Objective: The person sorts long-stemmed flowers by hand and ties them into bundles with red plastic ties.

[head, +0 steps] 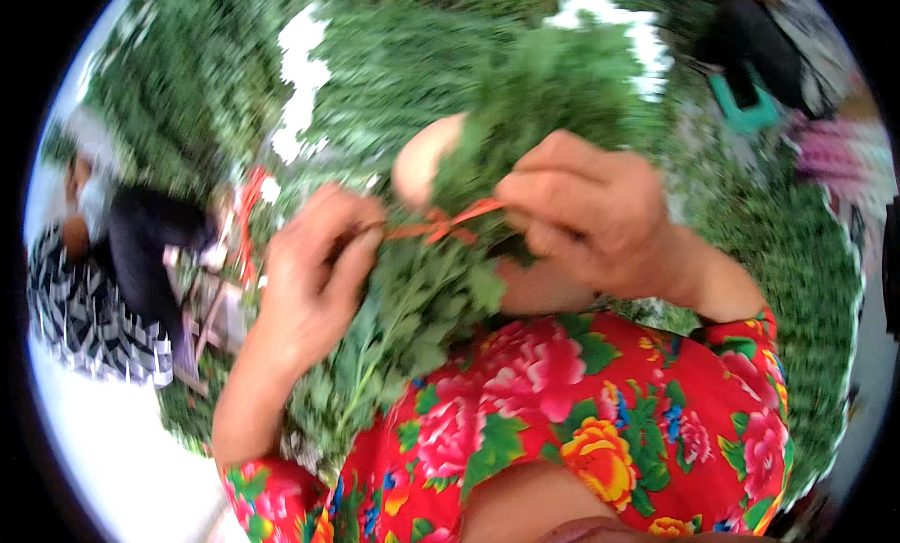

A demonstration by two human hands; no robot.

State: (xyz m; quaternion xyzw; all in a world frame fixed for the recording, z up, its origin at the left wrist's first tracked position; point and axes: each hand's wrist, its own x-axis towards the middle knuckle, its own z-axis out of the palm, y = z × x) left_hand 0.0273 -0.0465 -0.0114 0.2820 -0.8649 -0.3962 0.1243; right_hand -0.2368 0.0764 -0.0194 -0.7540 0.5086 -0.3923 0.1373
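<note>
A bunch of leafy green stems [415, 311] lies across my lap, its feathery tops pointing up and away. Around its middle runs an orange tie strip [443, 227], crossed in a knot or bow on the near face. Pinched between thumb and fingers of my left hand [316, 262] is one end of the strip. My right hand [590, 213] grips the other end, at the bunch's right side. The strip is stretched between both hands. A bare knee [425, 160] shows behind the bunch. Motion blur hides the knot's detail.
Beyond my knees lies a big heap of greens [401, 72], with another pile [808, 318] at right. Loose orange strips [247, 220] hang at left. One person in dark trousers [144, 241] sits at left; another person [766, 51] is at upper right near a teal plastic stool [749, 111].
</note>
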